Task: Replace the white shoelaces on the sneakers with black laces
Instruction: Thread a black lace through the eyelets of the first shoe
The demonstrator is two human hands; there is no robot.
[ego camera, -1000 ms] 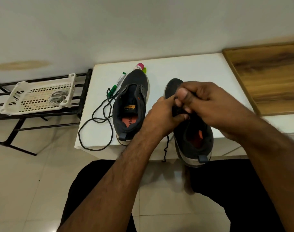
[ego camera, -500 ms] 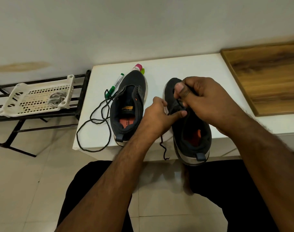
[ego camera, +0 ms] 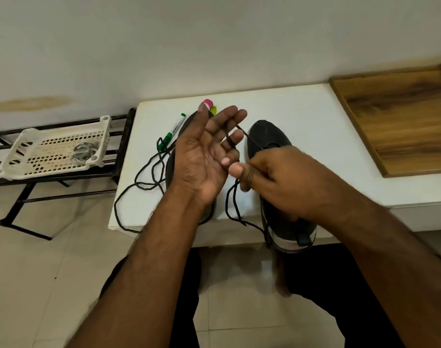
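head view – left hand [ego camera: 204, 156] fingers spread, thin black lace [ego camera: 233, 202] draped, right hand [ego camera: 277, 182] fingers pinching it

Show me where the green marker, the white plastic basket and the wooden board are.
green marker [ego camera: 173, 131], head view, on its white barrel.
white plastic basket [ego camera: 13, 156], head view, on its near-left rim.
wooden board [ego camera: 400, 116], head view, on its bare top surface.

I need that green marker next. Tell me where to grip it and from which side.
Grip the green marker around its white middle barrel, coming from above and its left side. It lies flat on the white table; its green near end touches the loose black lace.
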